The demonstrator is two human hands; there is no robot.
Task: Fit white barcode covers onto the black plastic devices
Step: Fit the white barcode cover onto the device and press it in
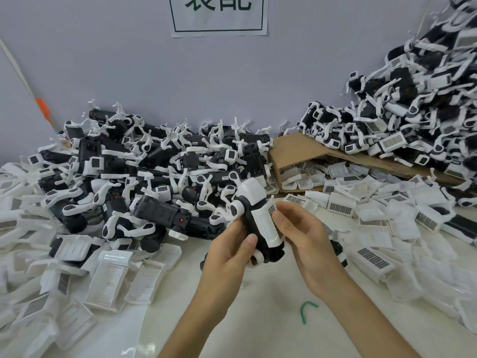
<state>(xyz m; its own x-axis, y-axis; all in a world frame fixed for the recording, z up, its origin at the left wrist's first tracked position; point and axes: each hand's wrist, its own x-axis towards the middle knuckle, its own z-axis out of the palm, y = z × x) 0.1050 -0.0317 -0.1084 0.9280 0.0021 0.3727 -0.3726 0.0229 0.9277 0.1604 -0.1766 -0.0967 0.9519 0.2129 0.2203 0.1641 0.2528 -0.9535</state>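
Item held, just below frame centre: one black plastic device (273, 254) with white clip arms, raised off the white table (258, 337), tilted with its top toward 11 o'clock. White barcode cover (265, 226) lies against its upper face; whether it is fully seated cannot be told. Left hand (229, 257), from 7 o'clock: fingers curled under the device, thumb on its near side. Right hand (302, 236), from 5 o'clock: fingers bent, tips pinching the cover's right edge. Heap of black devices (154, 164) at 9 to 11 o'clock, against the wall. Second, taller heap (413, 112) at 2 o'clock, partly on a collapsed cardboard box (296, 148). Loose white covers (374, 228) spread at 3 to 4 o'clock; further covers (111, 280) at 8 o'clock. Bent green strip (305, 310) on the table at 5 o'clock. Paper sign (219, 16) on the wall at 12 o'clock
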